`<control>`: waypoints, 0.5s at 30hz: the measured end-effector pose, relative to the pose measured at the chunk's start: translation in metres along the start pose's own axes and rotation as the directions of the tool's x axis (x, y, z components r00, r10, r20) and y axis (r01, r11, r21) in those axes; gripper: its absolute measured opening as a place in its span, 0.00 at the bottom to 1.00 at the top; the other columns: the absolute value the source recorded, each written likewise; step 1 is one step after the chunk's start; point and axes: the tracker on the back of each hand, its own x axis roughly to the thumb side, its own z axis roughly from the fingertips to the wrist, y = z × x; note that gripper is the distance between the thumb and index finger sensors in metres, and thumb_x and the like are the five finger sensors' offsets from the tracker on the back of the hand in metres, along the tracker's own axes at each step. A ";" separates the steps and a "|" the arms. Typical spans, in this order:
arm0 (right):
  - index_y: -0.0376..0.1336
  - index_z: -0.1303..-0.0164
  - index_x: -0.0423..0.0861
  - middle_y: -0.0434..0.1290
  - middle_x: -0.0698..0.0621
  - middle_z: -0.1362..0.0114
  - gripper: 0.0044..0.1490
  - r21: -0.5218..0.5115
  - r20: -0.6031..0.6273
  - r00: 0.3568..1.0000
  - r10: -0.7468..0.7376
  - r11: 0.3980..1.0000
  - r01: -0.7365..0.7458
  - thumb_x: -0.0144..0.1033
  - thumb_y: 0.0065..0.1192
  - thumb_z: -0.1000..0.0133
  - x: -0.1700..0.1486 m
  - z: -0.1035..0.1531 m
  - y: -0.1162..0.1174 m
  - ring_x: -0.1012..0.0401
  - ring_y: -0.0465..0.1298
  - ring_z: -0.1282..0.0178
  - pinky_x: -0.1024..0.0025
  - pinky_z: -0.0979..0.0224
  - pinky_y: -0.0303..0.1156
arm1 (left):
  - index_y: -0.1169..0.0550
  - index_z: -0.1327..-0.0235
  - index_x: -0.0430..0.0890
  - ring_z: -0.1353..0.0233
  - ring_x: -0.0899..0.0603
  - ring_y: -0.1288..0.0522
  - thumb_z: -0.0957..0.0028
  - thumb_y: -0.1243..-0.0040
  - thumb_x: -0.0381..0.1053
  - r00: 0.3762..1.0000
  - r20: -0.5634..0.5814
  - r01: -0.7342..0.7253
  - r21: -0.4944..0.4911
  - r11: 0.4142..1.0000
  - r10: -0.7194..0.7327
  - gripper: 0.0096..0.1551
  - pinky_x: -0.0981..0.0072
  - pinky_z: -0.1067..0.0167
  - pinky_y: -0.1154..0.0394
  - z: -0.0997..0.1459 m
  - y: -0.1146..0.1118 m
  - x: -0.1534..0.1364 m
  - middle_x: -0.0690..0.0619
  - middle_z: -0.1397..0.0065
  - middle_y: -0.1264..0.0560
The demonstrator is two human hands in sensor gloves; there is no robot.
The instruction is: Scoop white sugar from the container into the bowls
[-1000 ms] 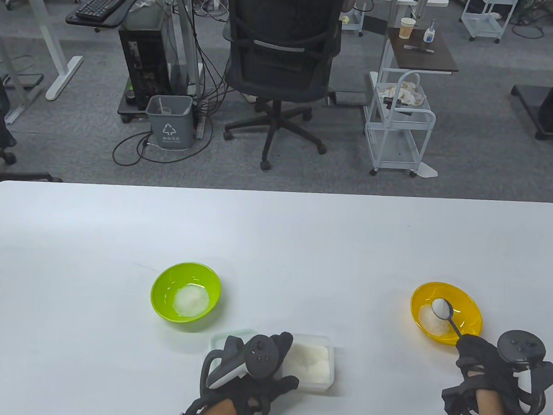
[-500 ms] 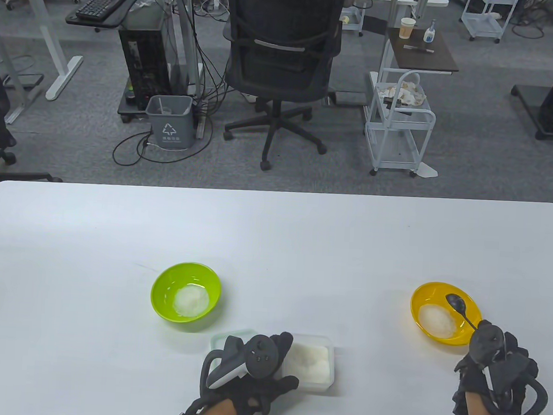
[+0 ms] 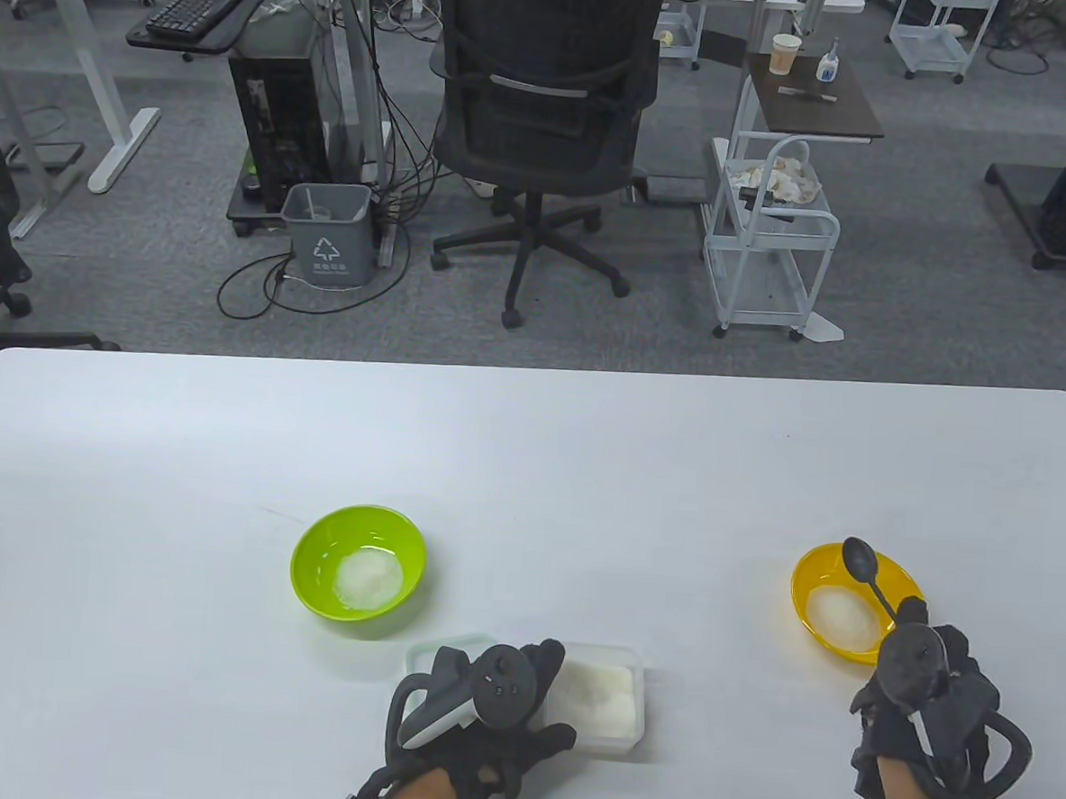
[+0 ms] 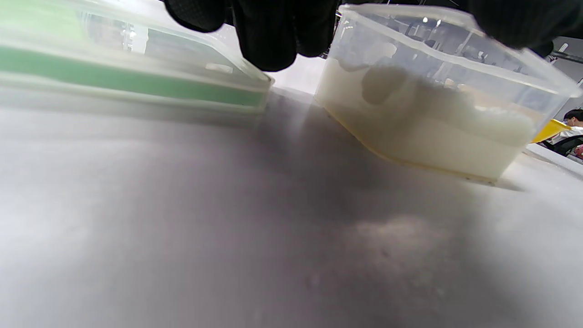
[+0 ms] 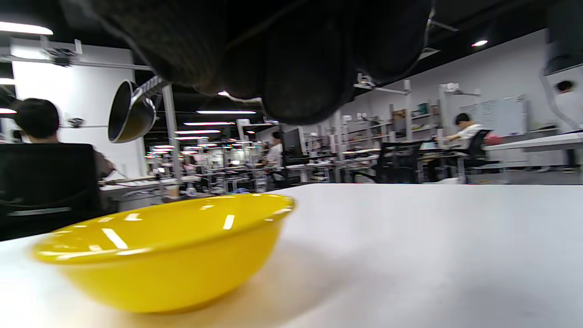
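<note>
Sugar sits in a low white heap at the bottom of the green bowl, which stands on the left half of the white table. Just right of it and nearer the table's front edge lies the container's lid, its green-edged rim blurred and close in the left wrist view. The left hand rests beside it with its fingers curved against the near left side of the clear plastic container; the left wrist view shows gloved fingertips at the box's wall, thumb on the far corner, so the hand holds the box steady. The container is about half full of white sugar, piled unevenly.

Well to the right stands the yellow bowl, also with a mound of sugar in its middle. The right hand hovers at the bowl's near right rim, fingers curled around the handle of a dark metal spoon. The spoon's handle runs up and to the left from the fist, and its head is raised above the far rim of the yellow bowl. In the right wrist view the spoon's head hangs above the bowl, tipped on its side, and looks empty; the gloved fingers fill the top of that view.
</note>
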 end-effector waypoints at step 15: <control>0.70 0.37 0.64 0.75 0.51 0.32 0.27 0.093 0.321 0.947 -0.003 0.995 -0.028 0.40 0.68 0.47 0.067 0.046 0.020 0.56 0.81 0.46 0.52 0.26 0.68 | 0.50 0.19 0.64 0.14 0.46 0.35 0.59 0.47 0.76 1.000 0.000 0.000 -0.001 1.000 0.000 0.54 0.43 0.19 0.44 0.000 0.000 0.000 0.58 0.12 0.44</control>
